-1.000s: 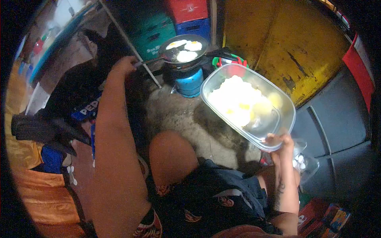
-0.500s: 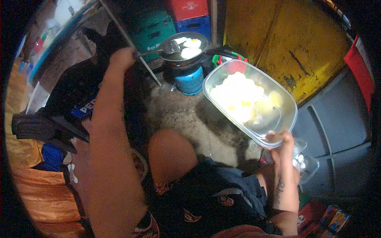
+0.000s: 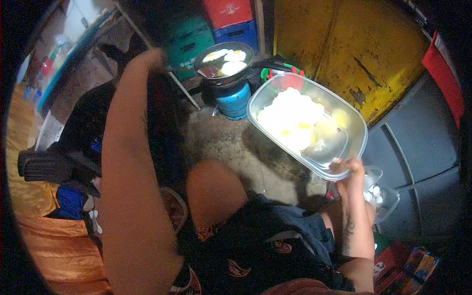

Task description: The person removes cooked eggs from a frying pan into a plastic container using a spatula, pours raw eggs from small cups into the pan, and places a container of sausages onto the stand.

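Observation:
My left hand (image 3: 151,58) reaches forward, closed around the handle of a turner whose blade (image 3: 208,73) lies at the near left edge of a frying pan (image 3: 203,55). Several fried eggs (image 3: 234,68) are in the pan, which sits over a burner on a small blue gas cylinder (image 3: 234,102). With my right hand (image 3: 350,178) I grip the near corner of a clear plastic container (image 3: 363,140), tilted slightly. A pile of fried eggs (image 3: 292,115) fills its far left part. The fingers under the container are partly hidden.
Green crates (image 3: 189,42) and a red crate (image 3: 228,12) stacked on a blue crate (image 3: 236,33) stand behind the pan. A yellow metal panel (image 3: 319,44) is at the right back. A plastic bag with eggshells (image 3: 374,194) lies by my right wrist.
The turner's blade has moved from beside the eggs down to the pan's near left edge. My left hand has shifted slightly. The container stays almost in place.

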Demonstrator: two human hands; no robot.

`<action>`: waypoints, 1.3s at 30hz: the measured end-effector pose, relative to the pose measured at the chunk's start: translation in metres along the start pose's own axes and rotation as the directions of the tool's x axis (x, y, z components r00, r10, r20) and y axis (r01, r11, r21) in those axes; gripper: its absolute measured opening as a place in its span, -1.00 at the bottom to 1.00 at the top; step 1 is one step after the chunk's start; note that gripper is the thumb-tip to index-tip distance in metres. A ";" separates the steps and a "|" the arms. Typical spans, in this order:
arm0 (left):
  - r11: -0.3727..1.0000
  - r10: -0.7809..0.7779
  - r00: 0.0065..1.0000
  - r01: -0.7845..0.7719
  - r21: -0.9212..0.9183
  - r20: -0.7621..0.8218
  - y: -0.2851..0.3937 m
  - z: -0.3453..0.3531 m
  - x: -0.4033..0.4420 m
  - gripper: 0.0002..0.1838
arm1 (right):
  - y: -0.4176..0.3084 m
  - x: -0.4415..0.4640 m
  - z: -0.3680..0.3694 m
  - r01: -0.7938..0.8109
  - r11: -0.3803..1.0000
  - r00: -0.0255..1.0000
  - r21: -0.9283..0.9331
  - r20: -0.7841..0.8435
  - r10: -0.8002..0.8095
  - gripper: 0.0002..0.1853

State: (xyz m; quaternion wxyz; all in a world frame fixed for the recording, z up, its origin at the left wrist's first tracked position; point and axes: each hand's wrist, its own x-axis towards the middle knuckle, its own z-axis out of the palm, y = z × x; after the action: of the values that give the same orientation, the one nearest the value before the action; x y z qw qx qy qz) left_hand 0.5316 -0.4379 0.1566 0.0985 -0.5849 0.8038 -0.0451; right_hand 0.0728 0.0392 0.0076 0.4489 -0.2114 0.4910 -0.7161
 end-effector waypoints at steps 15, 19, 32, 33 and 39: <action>0.867 -0.022 0.995 -0.030 -0.497 -0.098 0.086 0.106 -0.031 -0.63 | -0.003 -0.001 -0.006 -0.055 0.995 0.998 0.079 0.010 0.054 -0.47; 0.763 -0.142 0.989 0.080 -0.642 -0.046 0.107 0.102 -0.045 -0.62 | -0.003 -0.004 -0.007 -0.055 0.994 0.998 0.090 -0.019 0.057 -0.47; 0.955 -0.111 0.969 0.043 -0.293 -0.221 0.124 0.058 -0.100 -0.61 | -0.008 -0.007 -0.004 0.015 0.997 1.000 0.072 0.014 -0.016 -0.50; 0.966 -0.108 0.961 0.041 -0.257 -0.254 0.135 0.053 -0.112 -0.64 | -0.010 -0.007 -0.002 0.016 0.998 1.000 0.058 0.013 -0.017 -0.51; 0.996 -0.066 0.916 0.036 -0.083 -0.396 0.163 0.059 -0.133 -0.75 | -0.007 -0.005 -0.013 0.032 0.999 0.998 0.014 0.052 -0.033 -0.54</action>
State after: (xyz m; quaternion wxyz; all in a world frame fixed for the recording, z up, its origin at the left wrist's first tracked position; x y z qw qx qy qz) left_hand 0.4323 -0.2580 0.0822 -0.0899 -0.5875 0.7927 -0.1357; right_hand 0.0630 0.0512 0.0090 0.4511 -0.2350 0.4710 -0.7207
